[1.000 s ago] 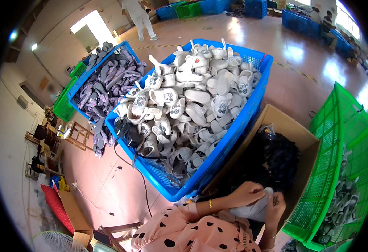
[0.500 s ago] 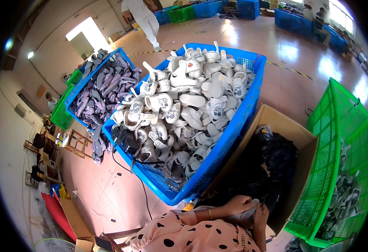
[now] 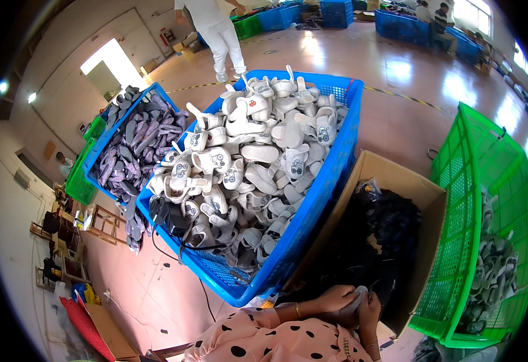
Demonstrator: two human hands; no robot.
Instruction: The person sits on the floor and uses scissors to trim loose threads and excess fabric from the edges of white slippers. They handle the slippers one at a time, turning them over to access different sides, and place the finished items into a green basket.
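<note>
Low in the view, my left hand [image 3: 337,298], with a thin gold bangle at its wrist, pinches a small light-grey shoe [image 3: 349,312]. My right hand [image 3: 369,310] is closed on the shoe's other side, close to the left one. Fingers and palms cover most of the shoe. Both hands are over the near edge of an open cardboard box [image 3: 431,232] holding dark, fluffy material [image 3: 395,218]. Beyond them, a big blue basket [image 3: 294,268] is heaped with pale children's shoes [image 3: 261,153], some with printed pictures.
A black power adapter [image 3: 168,216] with a cable rests on the blue basket's near left corner. At right stands a green crate [image 3: 451,265] with grey shoes inside. Another blue basket [image 3: 102,192] at left holds purple-grey shoes. A person in white [image 3: 220,39] is beyond the baskets.
The view has shifted slightly, so baskets and box sit a little further left. The person in white appears nearer. My hands stay together on the shoe, the fingers slightly moved.
</note>
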